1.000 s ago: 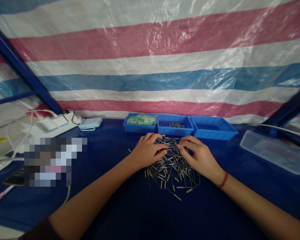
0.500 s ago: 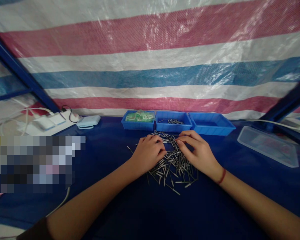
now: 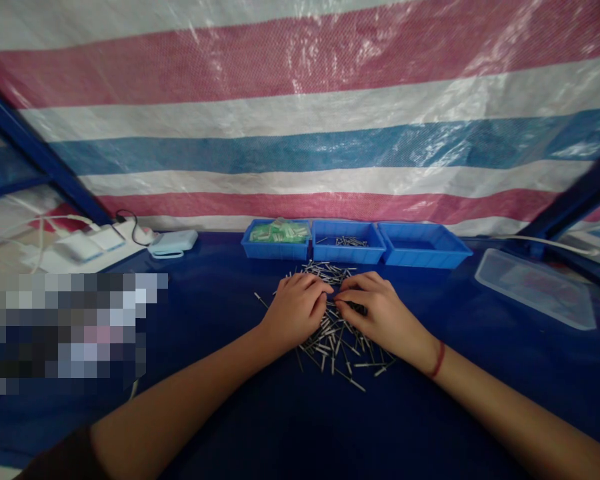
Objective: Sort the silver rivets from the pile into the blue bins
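"Hands?"
"Left hand (image 3: 294, 310), right hand (image 3: 380, 312) both at rivets (image 3: 333, 339); fingers curled, tips nearly together; can't tell what's gripped."
"Rivets where?"
"Counter (image 3: 300, 427), inward of far edge; trays (image 3: 427, 258) along that edge."

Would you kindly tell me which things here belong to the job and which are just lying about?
Likely job: blind rivets, heaped between left hand and right hand; middle blue bin, holding rivets.
Likely lying about: power strip; light-blue case; translucent plastic lid.
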Demonstrator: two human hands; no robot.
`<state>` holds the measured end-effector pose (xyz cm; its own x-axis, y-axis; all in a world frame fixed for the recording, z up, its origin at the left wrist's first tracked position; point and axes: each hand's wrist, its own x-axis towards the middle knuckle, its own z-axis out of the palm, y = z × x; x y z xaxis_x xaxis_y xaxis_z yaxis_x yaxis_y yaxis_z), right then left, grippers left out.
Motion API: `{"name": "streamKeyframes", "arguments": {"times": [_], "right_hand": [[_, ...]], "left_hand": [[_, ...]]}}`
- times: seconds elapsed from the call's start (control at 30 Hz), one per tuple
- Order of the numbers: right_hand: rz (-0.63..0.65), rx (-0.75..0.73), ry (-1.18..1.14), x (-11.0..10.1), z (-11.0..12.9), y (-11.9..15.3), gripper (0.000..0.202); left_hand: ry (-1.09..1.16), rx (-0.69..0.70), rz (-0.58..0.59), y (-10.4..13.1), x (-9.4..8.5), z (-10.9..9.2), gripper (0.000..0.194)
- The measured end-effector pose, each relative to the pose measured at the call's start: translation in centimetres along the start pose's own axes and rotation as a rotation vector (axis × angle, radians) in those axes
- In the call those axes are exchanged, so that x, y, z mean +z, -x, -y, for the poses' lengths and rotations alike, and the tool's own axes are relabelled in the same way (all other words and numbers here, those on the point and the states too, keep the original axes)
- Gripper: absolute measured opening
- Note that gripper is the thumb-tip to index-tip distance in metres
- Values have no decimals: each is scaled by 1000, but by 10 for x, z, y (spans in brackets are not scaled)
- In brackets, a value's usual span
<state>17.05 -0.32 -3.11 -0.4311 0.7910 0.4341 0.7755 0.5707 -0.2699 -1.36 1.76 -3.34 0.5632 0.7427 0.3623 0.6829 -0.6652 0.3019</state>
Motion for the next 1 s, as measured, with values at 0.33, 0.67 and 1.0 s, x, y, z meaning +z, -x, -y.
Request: {"name": "streamKeyframes", "arguments": {"times": [0.33,0.67,1.0], "right_hand": [[67,34,84,-3,6,-4,14],[91,-4,148,-4,14,-8,12],[4,24,101,-3,9,-3,13]], "left_hand": [[100,42,-20,1,1,2,24],[105,47,-37,2,1,3,26],[49,-20,-33,2,2,1,16]]}}
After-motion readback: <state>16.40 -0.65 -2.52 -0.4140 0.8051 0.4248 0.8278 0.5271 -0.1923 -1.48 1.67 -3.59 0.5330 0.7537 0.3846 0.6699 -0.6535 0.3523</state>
